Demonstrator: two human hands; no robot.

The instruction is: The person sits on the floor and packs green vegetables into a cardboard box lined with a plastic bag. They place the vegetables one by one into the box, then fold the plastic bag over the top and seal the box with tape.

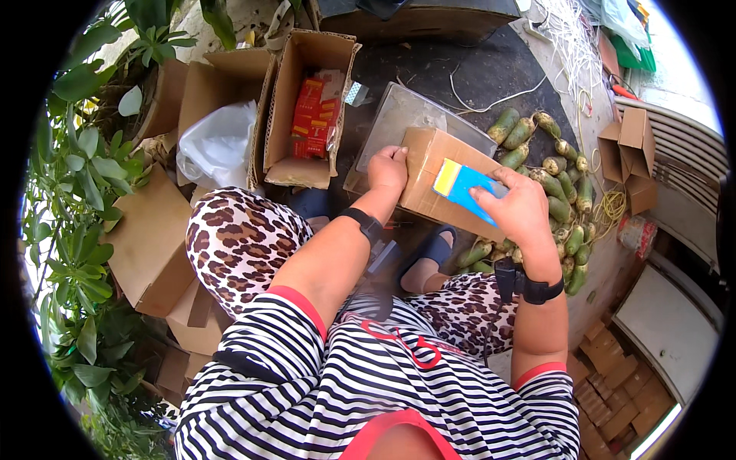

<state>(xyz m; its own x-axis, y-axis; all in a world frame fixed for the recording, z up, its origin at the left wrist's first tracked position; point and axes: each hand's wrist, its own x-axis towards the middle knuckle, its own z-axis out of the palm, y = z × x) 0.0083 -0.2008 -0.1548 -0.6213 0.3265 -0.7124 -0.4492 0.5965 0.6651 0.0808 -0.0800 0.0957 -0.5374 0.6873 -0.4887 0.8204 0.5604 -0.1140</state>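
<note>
A small brown cardboard box (420, 175) stands tilted in front of me, over a grey plastic-covered slab (395, 115). My left hand (388, 172) is closed at the box's left edge, thumb and forefinger pinched together there. On the box's face lies a flat blue-and-yellow piece (460, 182); I cannot tell whether it is a label or a packet. My right hand (521, 207) is closed about its right end, thumb pressed on the blue part. The fingers curl over the far edge and are partly hidden.
Left of the slab, an open carton (277, 146) holds red packets (313, 115); another carton (222, 77) holds a clear plastic bag (221, 142). Many green radish-like vegetables (548, 184) lie at right. Leafy plants (88, 176) line the left; stacked cartons (621, 379) stand lower right.
</note>
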